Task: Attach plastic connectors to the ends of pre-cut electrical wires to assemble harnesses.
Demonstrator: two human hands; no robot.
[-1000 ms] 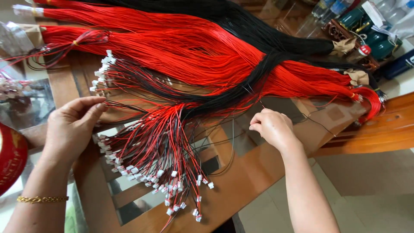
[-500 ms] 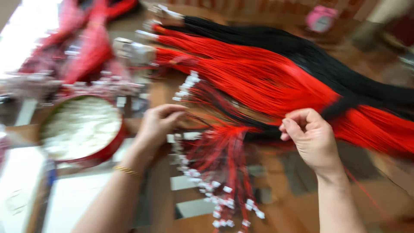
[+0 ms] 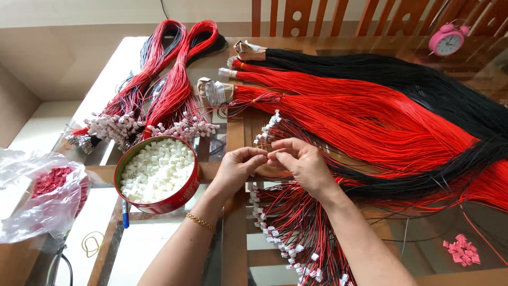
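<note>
Where fingertips meet, left hand (image 3: 236,165), right hand (image 3: 302,165), wire (image 3: 271,154) pinched between

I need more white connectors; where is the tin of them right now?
In the head view, the round red tin sits on the glass table just left of the left hand, below the looped wire bundles, with a blue pen beside it.

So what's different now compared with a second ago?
The left hand and right hand, apart and resting on the wires a second ago, have come together, fingertips pinching something too small to tell. The view swung left, showing the round red tin of white connectors. The red wire bundle lies as before.
</note>
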